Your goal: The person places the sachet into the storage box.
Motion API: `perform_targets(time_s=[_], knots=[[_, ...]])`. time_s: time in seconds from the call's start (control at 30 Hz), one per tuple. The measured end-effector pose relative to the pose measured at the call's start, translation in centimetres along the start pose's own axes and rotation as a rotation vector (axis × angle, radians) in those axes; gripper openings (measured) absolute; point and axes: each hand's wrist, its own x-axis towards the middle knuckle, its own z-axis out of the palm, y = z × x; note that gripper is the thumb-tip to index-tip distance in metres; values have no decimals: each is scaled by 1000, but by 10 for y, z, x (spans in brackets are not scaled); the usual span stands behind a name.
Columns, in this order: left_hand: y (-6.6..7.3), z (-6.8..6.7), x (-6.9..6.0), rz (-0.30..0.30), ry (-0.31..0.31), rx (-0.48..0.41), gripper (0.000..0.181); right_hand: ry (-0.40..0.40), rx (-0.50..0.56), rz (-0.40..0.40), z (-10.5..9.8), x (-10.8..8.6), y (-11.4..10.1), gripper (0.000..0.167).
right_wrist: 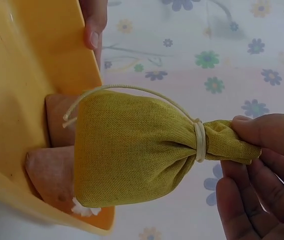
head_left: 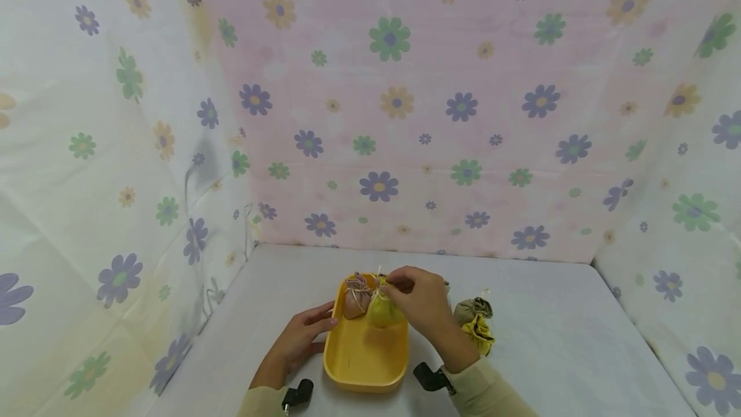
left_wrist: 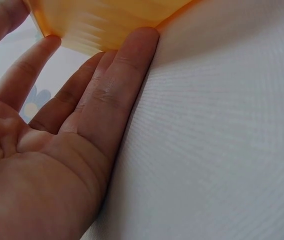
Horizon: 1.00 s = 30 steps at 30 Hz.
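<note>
A yellow-green drawstring pouch [right_wrist: 132, 145] hangs from my right hand [head_left: 425, 298], its gathered neck pinched between thumb and fingers. In the head view this pouch is over the far right part of a yellow tray [head_left: 365, 365]. Beside it, a pinkish-brown pouch [head_left: 357, 301] sits in the tray's far left corner; the right wrist view shows two brown shapes there, partly hidden behind the held pouch. My left hand [head_left: 301, 336] touches the tray's left side. From the left wrist view, its fingers [left_wrist: 117, 95] look mostly straight against the tray wall.
Right of the tray, behind my right forearm, lie an olive-brown pouch [head_left: 471, 309] and a darker yellow pouch [head_left: 479, 333], both partly covered. A white cloth covers the table [head_left: 556, 340]. Flower-printed curtains [head_left: 428, 114] enclose the back and both sides.
</note>
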Motion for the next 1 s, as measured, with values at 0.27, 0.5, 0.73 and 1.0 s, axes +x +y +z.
perform_targets(time_s=[0.27,0.5,0.73,1.0], knots=[[3,0,0,-5,-10,-4,69,-30,10,51,15,1,0,12],[3,-2,0,2,-21,-5,69,-70,39,90,30,1,-2,13],[2,-2,0,6,-25,-9,70,-115,42,135,46,2,1,14],[1,-3,0,19,-46,-21,72,-134,36,150,59,1,3,16]])
